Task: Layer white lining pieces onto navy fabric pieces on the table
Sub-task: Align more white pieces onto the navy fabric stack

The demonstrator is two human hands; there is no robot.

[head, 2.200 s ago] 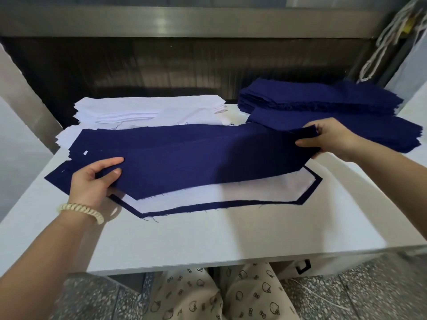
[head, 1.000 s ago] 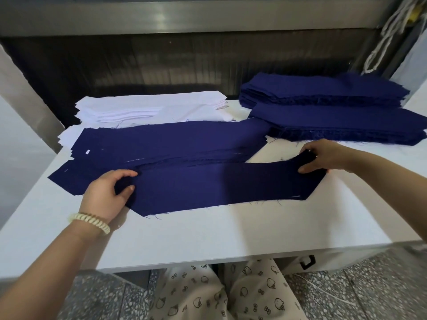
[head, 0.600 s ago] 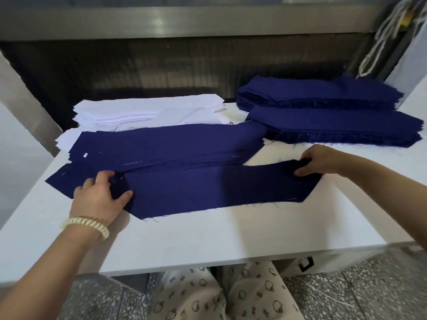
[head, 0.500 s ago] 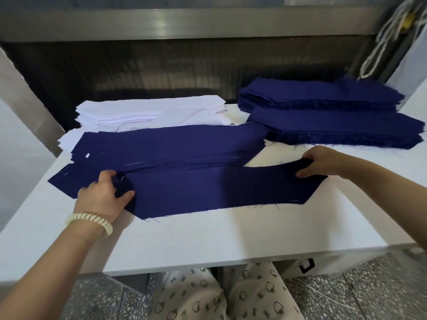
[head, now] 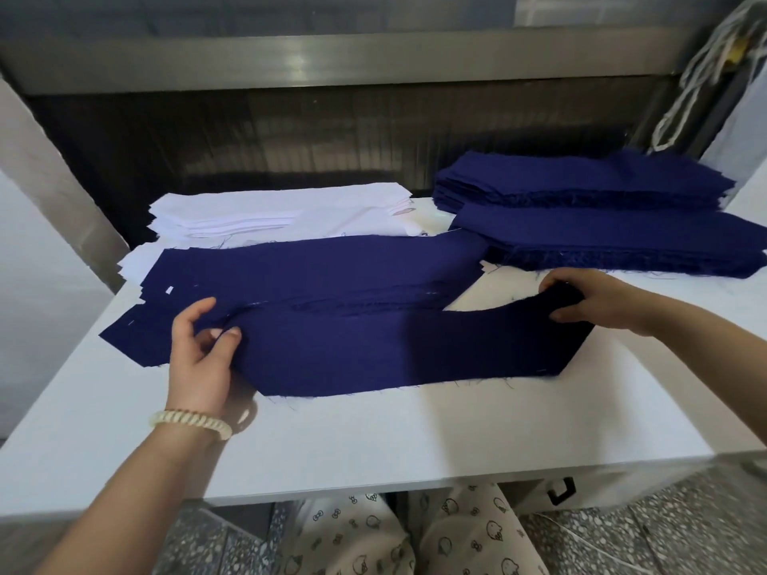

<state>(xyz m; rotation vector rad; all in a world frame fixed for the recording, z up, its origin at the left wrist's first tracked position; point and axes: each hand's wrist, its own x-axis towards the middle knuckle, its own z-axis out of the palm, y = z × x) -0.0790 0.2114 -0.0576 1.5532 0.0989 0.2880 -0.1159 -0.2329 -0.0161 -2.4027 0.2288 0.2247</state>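
At about 8 o'clock on the white table (head: 373,446), the left hand (head: 199,359), with a cream bead bracelet (head: 191,421) at its wrist, pinches the left end of a long navy fabric strip with slanted ends (head: 394,350). Thumb and curled fingers close on the cloth, which bunches a little there. The pinch sits at the very end, probably so the strip can be drawn straight along its length.

The navy fabric strip lies across the middle of the table. Its near edge is on the bare top and its far edge overlaps a fanned pile of similar navy pieces (head: 311,271) toward 12 o'clock. No white shows on the strip, so I judge it is being laid as a base and has not yet had its lining.

At 11 o'clock a flat stack of white lining pieces (head: 269,213) sits against the fanned pile's far side. It is close to the left hand, which suits picking up the next layer. At 1 to 2 o'clock two thick stacks of navy cut pieces (head: 622,238) wait as supply, one behind the other.

At 3 o'clock the right hand (head: 589,300) grips the strip's right end, fingers curled over its far edge and thumb on the near side, raising that end slightly. Holding opposite ends likely lets the person tension out wrinkles and square the piece.
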